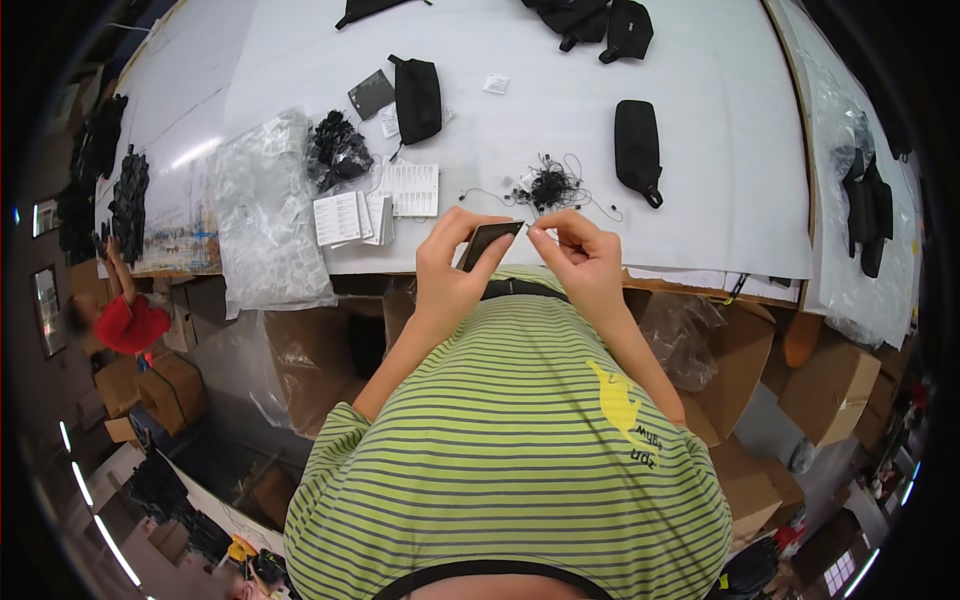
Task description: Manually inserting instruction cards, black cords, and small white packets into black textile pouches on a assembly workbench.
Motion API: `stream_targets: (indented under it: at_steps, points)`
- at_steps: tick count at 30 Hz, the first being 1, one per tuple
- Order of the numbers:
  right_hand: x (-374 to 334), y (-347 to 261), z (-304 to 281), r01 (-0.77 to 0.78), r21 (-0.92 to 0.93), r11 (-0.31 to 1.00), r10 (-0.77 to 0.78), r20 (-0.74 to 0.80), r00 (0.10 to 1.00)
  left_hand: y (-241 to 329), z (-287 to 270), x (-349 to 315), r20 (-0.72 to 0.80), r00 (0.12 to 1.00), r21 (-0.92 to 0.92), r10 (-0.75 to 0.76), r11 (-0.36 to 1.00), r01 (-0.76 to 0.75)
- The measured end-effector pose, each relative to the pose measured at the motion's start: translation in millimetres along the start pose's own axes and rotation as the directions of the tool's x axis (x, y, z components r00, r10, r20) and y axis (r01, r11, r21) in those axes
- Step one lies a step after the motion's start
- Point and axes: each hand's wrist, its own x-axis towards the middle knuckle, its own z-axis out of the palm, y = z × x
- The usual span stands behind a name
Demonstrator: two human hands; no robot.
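Close to the table's front edge, my left hand [458, 258] grips a dark card [487, 243] that looks like a hang tag, held tilted between thumb and fingers. My right hand [585, 262] is closed in a pinch beside the card's upper right corner. What sits between its fingertips is too small to make out. Just beyond both hands lies a tangled heap of black tag strings [551, 187] with small black ends, some strands trailing out to the sides. Farther right is a black zip pouch [637, 148]. Another black pouch [417, 100] rests at the back left, partly over white slips.
Left on the white table [540, 110] are stacked white printed cards [342, 218], a bundle of black strings [338, 150] and a clear bag of small packets [268, 210]. A dark card [371, 94] and a white packet [496, 84] lie farther back. Cardboard boxes [828, 395] stand below.
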Motion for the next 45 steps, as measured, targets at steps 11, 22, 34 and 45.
stream_targets:
  at_steps: [11,22,34,45]
  points:
    - [5.0,-6.3,7.7,0.127,-0.252,0.959,-0.118,0.053,0.992,3.8,-2.5,-4.2,-0.060,0.996,0.047,0.063,0.997,-0.060]
    - [10.3,-2.5,-3.4,0.020,-0.059,0.998,-0.014,0.099,0.995,-25.1,-12.0,16.0,0.350,0.937,-0.398,-0.012,0.903,0.160]
    - [43.6,0.3,-14.8,-0.092,-0.111,0.990,0.107,0.139,0.985,-53.5,-2.9,60.8,0.641,0.756,-0.410,-0.127,0.776,0.479]
    - [113.9,21.9,-16.1,-0.429,0.330,0.841,0.291,0.393,0.872,-73.1,0.5,131.8,0.597,0.798,-0.548,-0.080,0.685,0.479]
